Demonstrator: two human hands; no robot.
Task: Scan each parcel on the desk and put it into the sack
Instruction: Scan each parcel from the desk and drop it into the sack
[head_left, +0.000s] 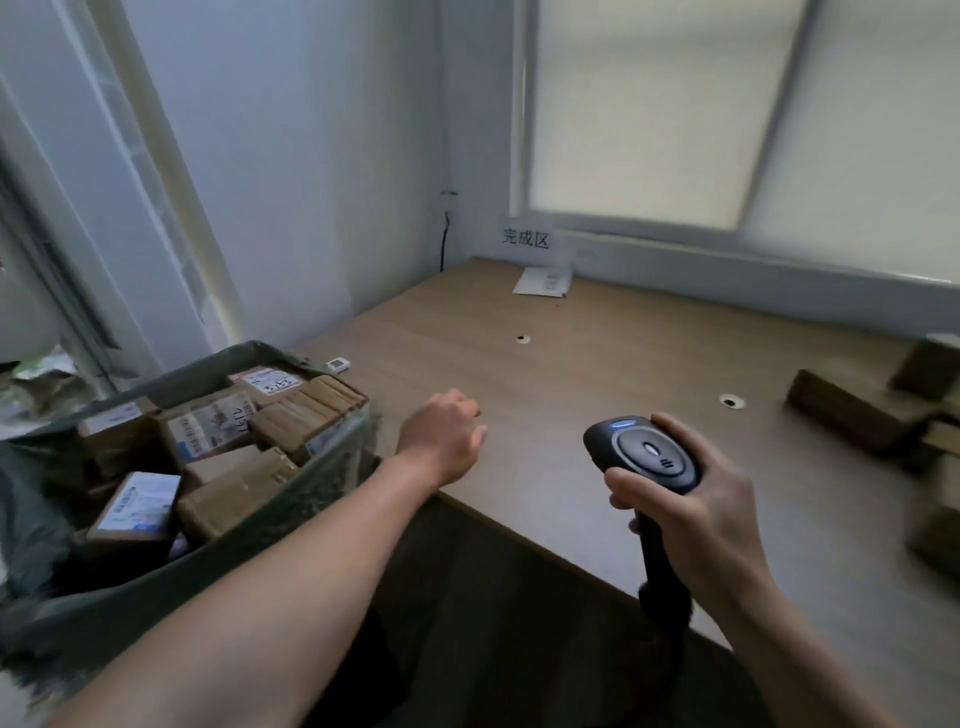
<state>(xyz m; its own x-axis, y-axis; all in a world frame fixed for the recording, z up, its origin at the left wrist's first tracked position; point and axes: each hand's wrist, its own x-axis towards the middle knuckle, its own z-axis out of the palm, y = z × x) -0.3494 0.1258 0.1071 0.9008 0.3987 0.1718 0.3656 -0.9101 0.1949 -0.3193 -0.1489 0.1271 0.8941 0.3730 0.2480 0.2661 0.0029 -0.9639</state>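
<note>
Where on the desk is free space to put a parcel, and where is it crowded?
The desk is bare between the left hand, the white paper and the right hand holding the scanner. Parcels crowd its right edge and fill the sack.

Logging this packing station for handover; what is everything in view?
sack: one, green, left of desk
parcels in sack: at least six, brown, some labelled
parcels on desk: several, brown, blurred, right edge
desk: one, wood-brown
scanner: one, black, in right hand
paper: one, white, far desk edge
sign: one, white, wall above paper
small device: one, white, desk's left edge
hands: left hand curled, empty, over desk; right hand grips scanner
</note>
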